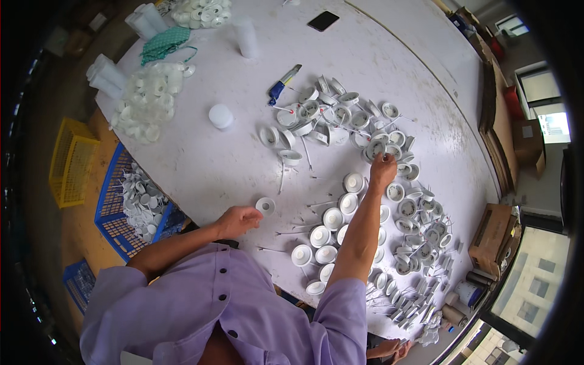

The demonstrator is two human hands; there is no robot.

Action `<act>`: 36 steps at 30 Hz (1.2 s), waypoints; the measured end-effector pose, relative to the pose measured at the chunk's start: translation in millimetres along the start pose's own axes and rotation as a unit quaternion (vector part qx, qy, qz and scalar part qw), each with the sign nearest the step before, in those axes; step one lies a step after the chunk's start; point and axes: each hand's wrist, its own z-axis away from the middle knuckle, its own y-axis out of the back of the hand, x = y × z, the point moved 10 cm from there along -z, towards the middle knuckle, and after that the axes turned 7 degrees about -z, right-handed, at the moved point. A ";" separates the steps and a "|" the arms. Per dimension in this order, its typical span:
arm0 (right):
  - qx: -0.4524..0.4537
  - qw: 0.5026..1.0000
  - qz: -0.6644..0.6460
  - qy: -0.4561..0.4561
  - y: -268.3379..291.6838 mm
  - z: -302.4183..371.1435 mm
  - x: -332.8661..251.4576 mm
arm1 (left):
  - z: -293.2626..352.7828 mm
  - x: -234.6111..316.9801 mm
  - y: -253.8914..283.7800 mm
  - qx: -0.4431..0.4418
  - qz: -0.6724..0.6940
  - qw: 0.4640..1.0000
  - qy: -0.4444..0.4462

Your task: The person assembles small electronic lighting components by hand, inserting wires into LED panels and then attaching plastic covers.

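Observation:
My left hand [238, 222], near the table's front edge, has its fingers closed at the rim of a white ring-shaped disc [265, 206] with a hole in its middle. Stretched out to the right, my right hand [384, 171] reaches into a pile of white round light housings [342, 114]. Its fingertips are pinched on one housing [376, 148], partly hiding it. Between my arms stand rows of white round lights [334, 218], face up, with thin wires trailing left. Several more housings [407, 208] lie beyond my right forearm.
On the white table [213, 164] are a utility knife [283, 85], a white round cap [220, 116], a phone [323, 21] and bags of white rings [149, 100]. Left stand a blue basket of white parts [115, 210] and a yellow basket [72, 161]. Another person's hands [395, 350] show at the bottom.

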 end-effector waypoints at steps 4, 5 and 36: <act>0.042 0.999 0.020 0.029 9.2 -16.4 1.4 | 5.9 -5.6 6.8 0.010 0.035 0.999 0.026; 0.056 0.997 0.035 0.038 18.1 -18.7 1.4 | 7.2 -6.6 6.9 0.011 0.038 0.999 0.024; -0.242 0.903 -0.251 0.252 165.8 280.4 -302.9 | 95.3 100.5 26.2 -0.236 -0.045 0.940 -0.241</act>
